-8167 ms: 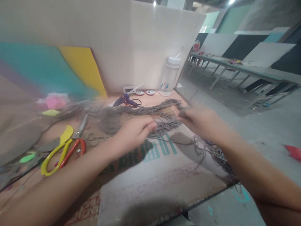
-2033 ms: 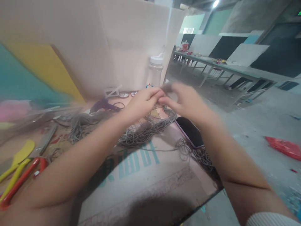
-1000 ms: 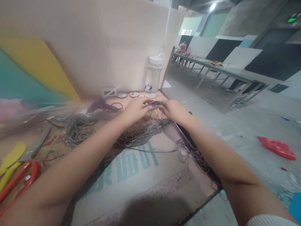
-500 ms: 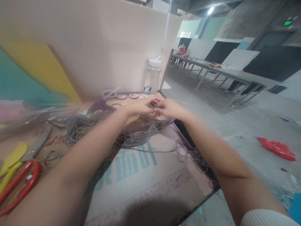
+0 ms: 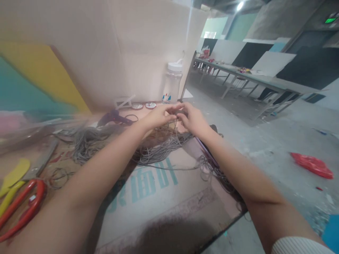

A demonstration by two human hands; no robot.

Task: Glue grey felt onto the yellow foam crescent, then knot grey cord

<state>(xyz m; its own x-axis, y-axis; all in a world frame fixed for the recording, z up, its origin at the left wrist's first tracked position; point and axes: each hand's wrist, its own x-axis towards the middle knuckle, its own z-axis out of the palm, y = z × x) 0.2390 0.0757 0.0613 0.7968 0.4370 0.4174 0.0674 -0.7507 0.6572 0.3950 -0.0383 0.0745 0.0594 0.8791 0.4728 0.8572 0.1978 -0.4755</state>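
Note:
My left hand (image 5: 161, 116) and my right hand (image 5: 193, 120) meet over the far part of the table, fingers curled and closed. Between their fingertips is a small dark grey piece of cord (image 5: 182, 113), partly hidden by the fingers; a thin strand hangs below it. Just under my hands lies a long bundle of grey cord (image 5: 161, 151), with a brownish tangle behind it. Another heap of grey cord (image 5: 86, 141) is to the left of my left forearm. Loose loops spread near the table's right edge.
Orange-handled scissors (image 5: 39, 192) and a yellow-handled tool (image 5: 16, 176) lie at left. Behind are a purple glue gun (image 5: 113, 118), two round tins (image 5: 150, 105) and a clear bottle (image 5: 172, 84). Printed cardboard (image 5: 159, 208) covers the tabletop. A red bag (image 5: 312, 165) lies on the floor.
My right hand's fingers have lifted and arched, so the dark grey piece between the hands shows more. The left hand stays close to it. The view has shifted slightly.

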